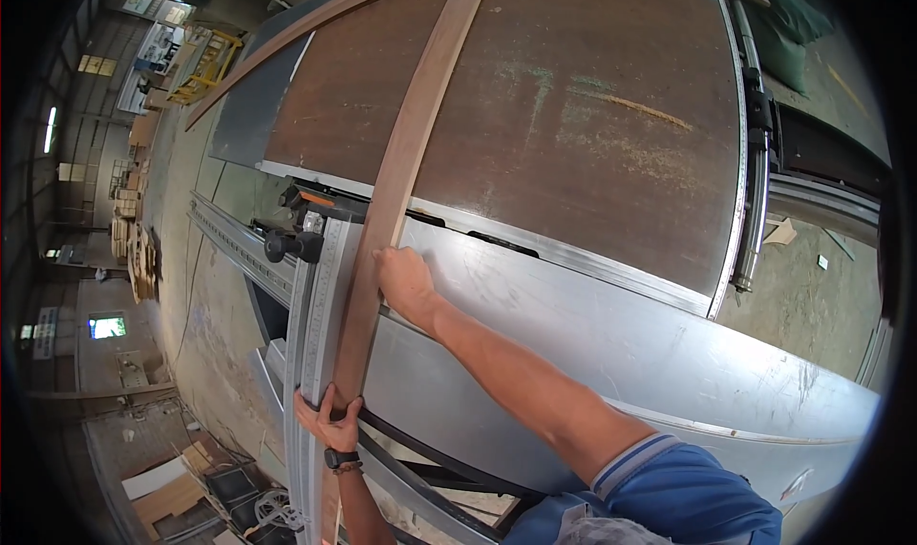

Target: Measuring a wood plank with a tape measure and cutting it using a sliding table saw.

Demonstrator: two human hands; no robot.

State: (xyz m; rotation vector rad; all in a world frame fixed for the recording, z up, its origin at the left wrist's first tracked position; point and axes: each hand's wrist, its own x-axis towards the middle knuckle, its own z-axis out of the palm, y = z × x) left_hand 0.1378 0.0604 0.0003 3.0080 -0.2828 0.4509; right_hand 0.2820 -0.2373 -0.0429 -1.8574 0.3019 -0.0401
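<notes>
A woodworking workshop — a broad brown saw counter [621, 29] streaked with sawdust [659, 115], a long wooden strip [425, 106] laid along a ruled metal fence [330, 287], and stacked wood pieces [141, 263] on a bare concrete floor [215, 297].

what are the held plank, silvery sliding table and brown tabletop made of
Held plank: likely bare wood, by its matte reddish faces. Silvery sliding table: metal, perhaps aluminium, with scratched sheen. Brown tabletop: unclear, perhaps rusted steel or board, dull and stained.
</notes>
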